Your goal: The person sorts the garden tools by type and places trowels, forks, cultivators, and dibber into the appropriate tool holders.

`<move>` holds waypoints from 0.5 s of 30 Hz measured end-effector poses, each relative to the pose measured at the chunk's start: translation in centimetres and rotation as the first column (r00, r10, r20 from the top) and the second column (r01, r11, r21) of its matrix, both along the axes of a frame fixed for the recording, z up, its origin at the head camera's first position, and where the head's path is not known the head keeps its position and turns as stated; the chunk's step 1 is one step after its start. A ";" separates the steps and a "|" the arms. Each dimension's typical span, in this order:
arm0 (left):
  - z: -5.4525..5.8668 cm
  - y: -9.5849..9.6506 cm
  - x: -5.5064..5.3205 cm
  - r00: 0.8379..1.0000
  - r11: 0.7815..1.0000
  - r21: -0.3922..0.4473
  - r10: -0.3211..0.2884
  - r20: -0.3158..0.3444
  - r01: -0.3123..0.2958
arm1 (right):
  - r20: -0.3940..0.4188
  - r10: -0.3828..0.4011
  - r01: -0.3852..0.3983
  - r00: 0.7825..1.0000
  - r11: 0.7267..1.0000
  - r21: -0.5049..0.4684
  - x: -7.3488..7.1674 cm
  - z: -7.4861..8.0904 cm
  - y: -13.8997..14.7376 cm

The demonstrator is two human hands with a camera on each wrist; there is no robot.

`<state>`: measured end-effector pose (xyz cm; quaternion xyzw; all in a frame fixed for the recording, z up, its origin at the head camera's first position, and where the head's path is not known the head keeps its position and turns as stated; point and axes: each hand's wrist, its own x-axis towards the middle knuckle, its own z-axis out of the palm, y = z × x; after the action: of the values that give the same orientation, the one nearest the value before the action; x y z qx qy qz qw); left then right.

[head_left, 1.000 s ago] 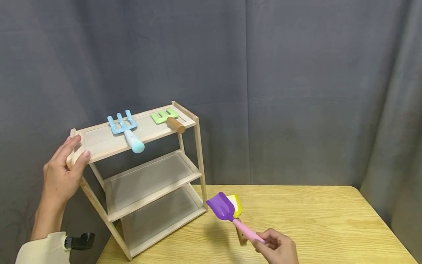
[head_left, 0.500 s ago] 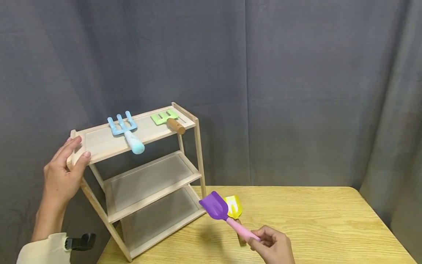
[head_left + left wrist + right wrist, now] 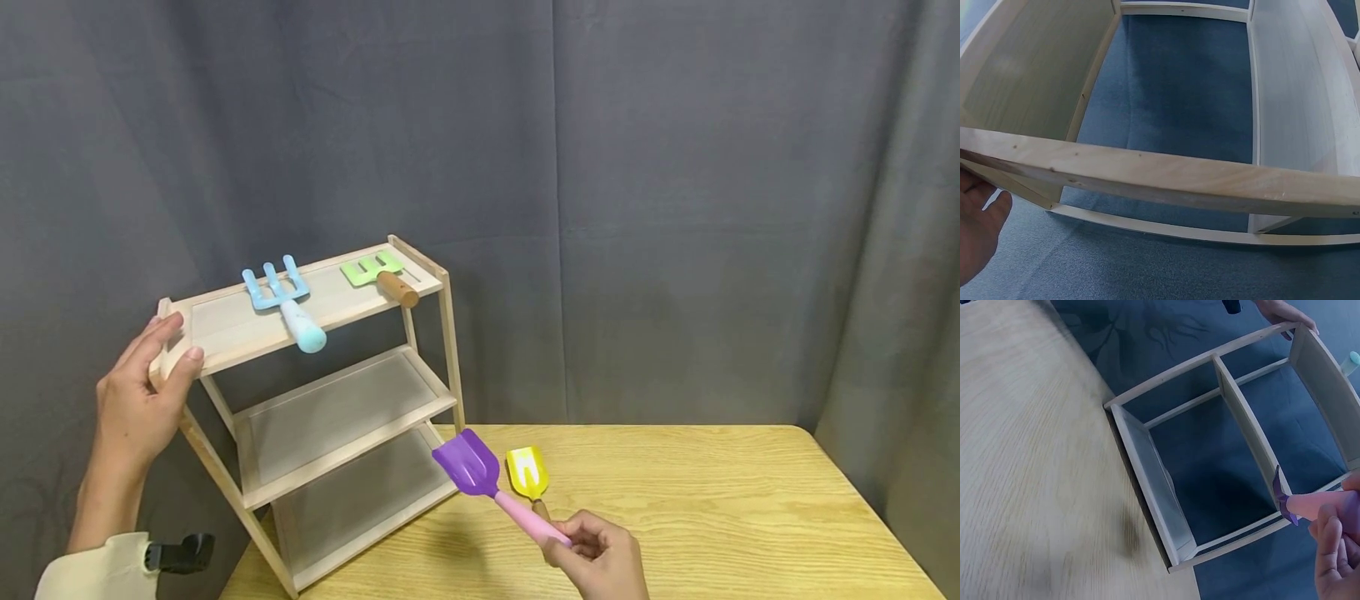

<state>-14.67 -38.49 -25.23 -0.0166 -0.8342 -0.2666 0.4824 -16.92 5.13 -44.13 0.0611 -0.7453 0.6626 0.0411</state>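
My left hand [image 3: 142,396] grips the top left corner of a three-tier wooden shelf [image 3: 345,458]; the left wrist view shows that hand [image 3: 982,219] at the end of the frame. Pinched by its pink handle in my right hand [image 3: 600,554] is a toy shovel [image 3: 468,463] with a purple blade. The blade is raised over the table, close to the shelf's lower right side, and casts a shadow below. In the right wrist view the pink handle [image 3: 1313,505] sticks out from the fingers. Behind my right hand lies a yellow shovel [image 3: 528,472], its brown handle partly hidden.
A blue toy fork [image 3: 277,287] and a green fork [image 3: 372,268] with a brown handle lie on the top tier, handles over the front edge. The shelf stands at the left of a wooden table [image 3: 735,508]. A grey curtain [image 3: 675,208] hangs behind.
My right hand has carried the purple shovel left, toward the shelf, away from the yellow shovel that it overlapped before. The left hand has kept its place on the shelf corner.
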 end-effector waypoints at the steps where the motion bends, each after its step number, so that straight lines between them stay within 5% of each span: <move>1: 0.0 0.0 0.0 1.000 1.000 0.001 -0.001 -0.006 0.001 | -0.010 -0.003 0.003 1.000 1.000 -0.004 0.0 0.0 -0.1; 9: 0.2 0.0 -0.1 1.000 1.000 0.015 -0.003 -0.027 0.003 | -0.082 -0.021 0.018 0.996 0.999 -0.038 0.8 2.4 -0.8; 15: 0.0 0.0 -0.1 1.000 1.000 0.010 -0.001 -0.017 0.001 | -0.128 0.018 -0.031 0.992 0.995 -0.094 0.0 1.6 -1.0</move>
<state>-14.75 -38.47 -25.26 -0.0169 -0.8288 -0.2710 0.4893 -16.92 4.11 -42.48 0.1105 -0.7078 0.6927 0.0834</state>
